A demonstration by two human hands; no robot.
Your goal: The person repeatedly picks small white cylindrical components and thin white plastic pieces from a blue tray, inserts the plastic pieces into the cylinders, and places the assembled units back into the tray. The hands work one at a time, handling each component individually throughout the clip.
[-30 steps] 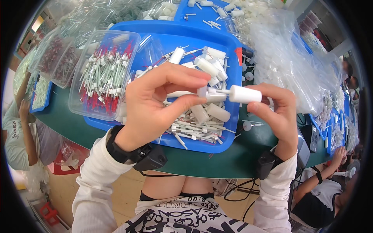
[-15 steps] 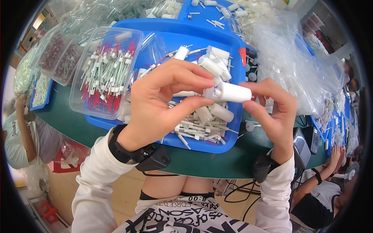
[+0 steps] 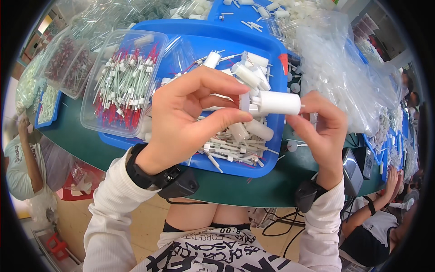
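Note:
Over the blue tray (image 3: 206, 31), my left hand (image 3: 190, 111) pinches a clear round cap (image 3: 244, 102) between thumb and fingertips. A white plastic cylinder (image 3: 280, 103) lies level to the right of that cap, its narrow white neck pointing at it. At the cylinder's other end, a short thin tip sits by the thumb and forefinger of my right hand (image 3: 321, 124), which close around that end. Whether the neck touches the cap is hard to make out. Beneath my hands, the tray holds more white cylinders (image 3: 259, 130) and many thin white sticks (image 3: 229, 154).
A clear plastic box (image 3: 86, 111) of white-and-red wired sticks (image 3: 124, 79) overlaps the tray's left side. Clear plastic bags (image 3: 335, 68) bulge at the right. Black boxes (image 3: 361, 163) stand on the green table (image 3: 226, 192). Other people work at both sides.
The white cylinder has shifted right and slightly up, showing more of its neck beside the cap. My right fingers have moved from its body to its end; the left hand barely moved.

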